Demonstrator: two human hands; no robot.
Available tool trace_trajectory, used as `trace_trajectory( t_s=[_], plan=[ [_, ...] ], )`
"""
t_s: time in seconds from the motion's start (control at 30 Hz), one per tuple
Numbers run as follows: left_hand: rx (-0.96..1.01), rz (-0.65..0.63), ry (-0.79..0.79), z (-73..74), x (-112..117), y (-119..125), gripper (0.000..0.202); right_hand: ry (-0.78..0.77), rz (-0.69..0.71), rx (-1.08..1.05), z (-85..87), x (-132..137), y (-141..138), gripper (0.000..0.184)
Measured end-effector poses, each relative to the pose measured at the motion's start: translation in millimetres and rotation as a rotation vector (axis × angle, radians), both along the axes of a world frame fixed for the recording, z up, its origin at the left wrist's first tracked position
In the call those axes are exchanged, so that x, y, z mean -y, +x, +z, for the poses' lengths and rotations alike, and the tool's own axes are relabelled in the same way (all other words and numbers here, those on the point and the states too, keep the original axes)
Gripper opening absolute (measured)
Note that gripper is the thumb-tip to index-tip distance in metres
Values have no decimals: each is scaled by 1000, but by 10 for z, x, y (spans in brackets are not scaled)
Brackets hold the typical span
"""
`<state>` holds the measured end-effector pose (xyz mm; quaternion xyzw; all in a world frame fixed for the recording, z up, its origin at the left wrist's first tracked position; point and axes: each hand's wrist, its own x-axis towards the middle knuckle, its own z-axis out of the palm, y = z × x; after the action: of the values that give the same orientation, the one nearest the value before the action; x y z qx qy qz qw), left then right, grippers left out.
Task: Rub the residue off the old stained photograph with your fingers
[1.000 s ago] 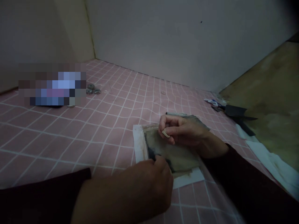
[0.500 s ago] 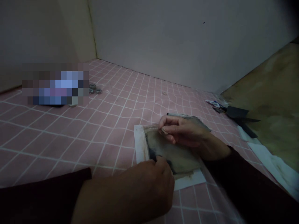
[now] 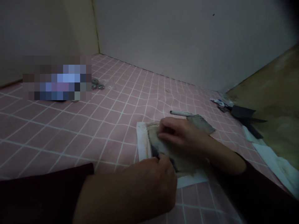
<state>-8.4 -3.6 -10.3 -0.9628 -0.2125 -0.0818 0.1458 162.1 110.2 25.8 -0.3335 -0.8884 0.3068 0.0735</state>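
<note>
A stained grey-brown sheet lies on a white backing sheet on the pink checked tablecloth. My left hand is closed, its fingertips pinching the sheet's near dark edge. My right hand rests curled on the sheet's far part, fingers pressed together and down; a small pale piece seen in it earlier is hidden now.
A pen or marker lies just beyond my right hand beside a grey scrap. Small metal rings sit at the far left by a blurred patch. Dark scraps and a white cloth lie at right. Walls close the back.
My right hand has lowered from a raised pinch onto the sheet, and the small pale piece is no longer visible. My left hand stays at the near edge. The view shifted slightly.
</note>
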Motion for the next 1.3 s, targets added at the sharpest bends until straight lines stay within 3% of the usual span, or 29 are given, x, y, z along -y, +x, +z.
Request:
trace_trajectory(
  t_s=[0.1, 0.23, 0.37, 0.53, 0.7, 1.03, 1.2, 1.3],
  plan=[
    [22, -2, 11, -53, 4, 32, 10, 170, 81, 50, -27, 100, -114, 15],
    [12, 12, 32, -85, 7, 39, 12, 178, 149, 82, -12, 122, -139, 17],
    [33, -21, 43, -84, 0, 27, 14, 233, 95, 231, 45, 77, -25, 20],
    [16, 24, 75, -85, 18, 35, 15, 162, 160, 113, 48, 162, -91, 20],
    [-26, -13, 75, -60, 33, 26, 17, 152, 158, 198, 68, 129, -44, 23],
    [-162, 2, 113, 156, 49, -68, 18, 119, 192, 199, 73, 135, -34, 21],
    [-202, -9, 136, 97, 45, -38, 17, 103, 234, 97, 59, 157, -55, 19],
    [-125, -6, 129, 42, 41, -10, 17, 111, 217, 162, 66, 134, -16, 19]
  ],
)
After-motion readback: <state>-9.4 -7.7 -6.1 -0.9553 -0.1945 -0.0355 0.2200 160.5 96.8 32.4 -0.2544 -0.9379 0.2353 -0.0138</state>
